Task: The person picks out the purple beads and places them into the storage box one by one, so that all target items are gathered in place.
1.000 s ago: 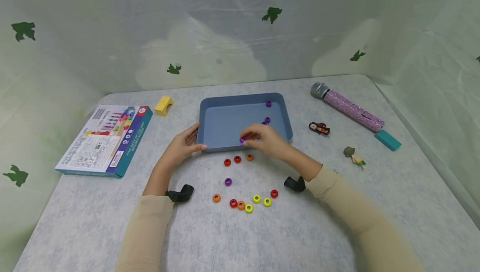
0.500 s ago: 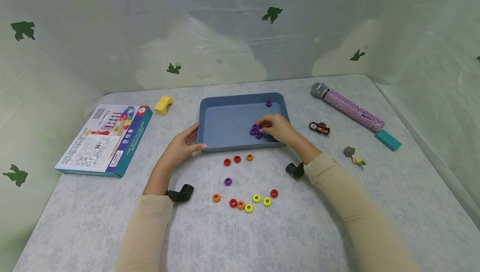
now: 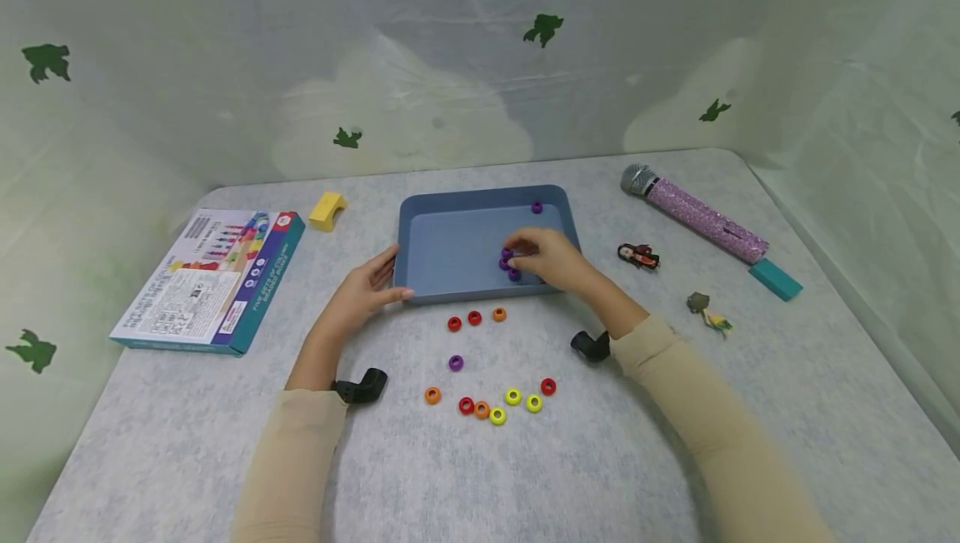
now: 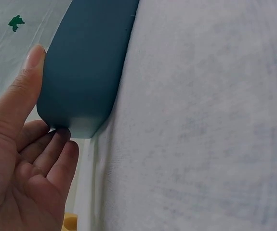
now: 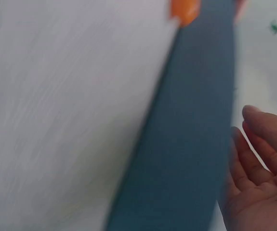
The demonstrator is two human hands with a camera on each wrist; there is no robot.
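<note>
The blue-grey tray [image 3: 444,291] holds several purple beads [image 3: 513,275]. My left hand [image 3: 366,289] touches its near left corner, thumb along the near wall and fingers at the left side. In the left wrist view those fingers [image 4: 56,159] are loosely bent against the corner. Over the tray's right half, my right hand [image 3: 551,260] has its fingertips at a small cluster of purple beads. The right wrist view shows the thumb and fingers [image 5: 263,130] apart, partly hidden behind the tray wall. Another purple bead [image 3: 537,207] lies near the far right corner.
Red, orange and yellow beads [image 3: 513,397] and one purple bead [image 3: 456,363] lie before the tray. Left are a box [image 3: 206,281] and a yellow arch block [image 3: 327,211]. Right are a glittery microphone [image 3: 697,214], a small doll [image 3: 639,256], a teal block [image 3: 776,279] and a small trinket [image 3: 708,314].
My right hand moved right and back from the tray's near side, and purple beads are now clustered at its fingertips. Lately it has shifted slightly left. My left hand has stayed at the corner.
</note>
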